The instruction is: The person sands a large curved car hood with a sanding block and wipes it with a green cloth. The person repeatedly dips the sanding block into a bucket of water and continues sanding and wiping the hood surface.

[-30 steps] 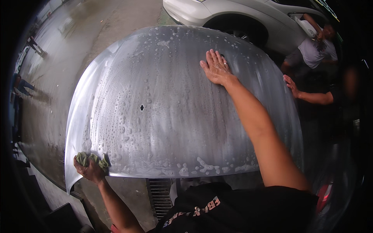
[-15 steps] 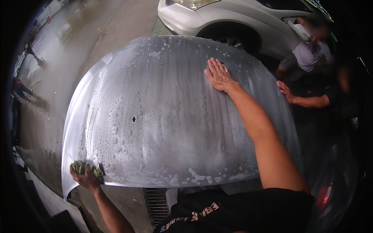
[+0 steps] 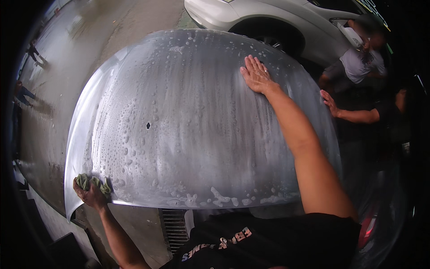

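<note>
A large silver car hood (image 3: pixel 192 112), wet with water drops and patches of suds, stands before me. My left hand (image 3: pixel 92 196) grips its near left corner, closed around a crumpled green cloth (image 3: pixel 94 183) pressed to the edge. Toward the hood's upper right, my right hand (image 3: pixel 258 77) lies flat on the wet surface with its fingers stretched out. Whatever may be under that palm is hidden. A small dark hole (image 3: pixel 148 126) shows in the panel left of the middle.
Another person's hand (image 3: pixel 329 102) rests against the hood's right edge. Behind the hood stands a white car (image 3: pixel 286 18), with a person in a light shirt (image 3: pixel 360 62) beside it. Two people are far left on the wet ground (image 3: pixel 80 49). A floor grate (image 3: pixel 174 226) lies below the near edge.
My right hand has slid a little farther up the hood and slightly right. My left hand keeps its hold on the cloth at the corner. The whole view has shifted slightly.
</note>
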Demonstrator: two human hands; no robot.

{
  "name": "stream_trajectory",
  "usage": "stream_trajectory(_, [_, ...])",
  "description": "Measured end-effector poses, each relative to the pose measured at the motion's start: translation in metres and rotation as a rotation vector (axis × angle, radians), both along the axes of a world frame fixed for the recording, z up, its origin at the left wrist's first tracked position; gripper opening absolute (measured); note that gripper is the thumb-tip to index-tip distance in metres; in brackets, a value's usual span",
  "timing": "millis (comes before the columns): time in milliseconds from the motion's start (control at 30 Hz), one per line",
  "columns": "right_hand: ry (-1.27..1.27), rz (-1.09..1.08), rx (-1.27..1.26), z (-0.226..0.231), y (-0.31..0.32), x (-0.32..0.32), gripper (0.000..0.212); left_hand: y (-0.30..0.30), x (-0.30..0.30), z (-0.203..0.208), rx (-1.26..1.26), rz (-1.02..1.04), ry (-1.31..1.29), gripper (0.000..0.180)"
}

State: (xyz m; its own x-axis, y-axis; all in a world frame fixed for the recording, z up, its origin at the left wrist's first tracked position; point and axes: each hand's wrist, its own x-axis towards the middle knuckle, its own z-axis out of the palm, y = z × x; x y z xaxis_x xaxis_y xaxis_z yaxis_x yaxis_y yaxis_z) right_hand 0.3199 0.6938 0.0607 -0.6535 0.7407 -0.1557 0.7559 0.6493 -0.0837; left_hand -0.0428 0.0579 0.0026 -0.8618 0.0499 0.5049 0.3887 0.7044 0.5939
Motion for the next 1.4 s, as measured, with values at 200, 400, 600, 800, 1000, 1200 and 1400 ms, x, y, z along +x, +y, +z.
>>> stream_trajectory(200, [0.080, 0.127, -0.031, -0.008, -0.178, 0.102, 0.078, -0.003, 0.005, 0.001, -0.030, 0.084, -0.049, 0.056])
stream_trajectory(400, [0.056, 0.229, -0.036, -0.006, -0.215, 0.138, 0.078, -0.016, 0.010, -0.001, 0.049, 0.102, -0.126, 0.055])
stream_trajectory(600, [0.056, -0.039, 0.005, 0.000, -0.035, 0.032, 0.077, -0.003, 0.004, -0.001, -0.066, -0.018, -0.052, 0.059])
stream_trajectory(800, [0.078, 0.108, 0.039, -0.010, -0.205, 0.119, 0.077, -0.010, 0.011, 0.011, -0.149, 0.051, -0.045, 0.063])
stream_trajectory(1000, [0.023, 0.206, -0.024, -0.002, -0.200, 0.169, 0.078, -0.017, 0.013, 0.005, -0.159, 0.056, -0.012, 0.066])
stream_trajectory(1200, [0.074, -0.134, -0.021, -0.003, 0.013, 0.083, 0.080, 0.006, -0.007, -0.002, -0.083, -0.116, -0.030, 0.066])
stream_trajectory(1400, [0.123, 0.108, -0.062, -0.013, -0.176, 0.186, 0.082, -0.042, 0.000, -0.009, -0.134, -0.005, -0.036, 0.065])
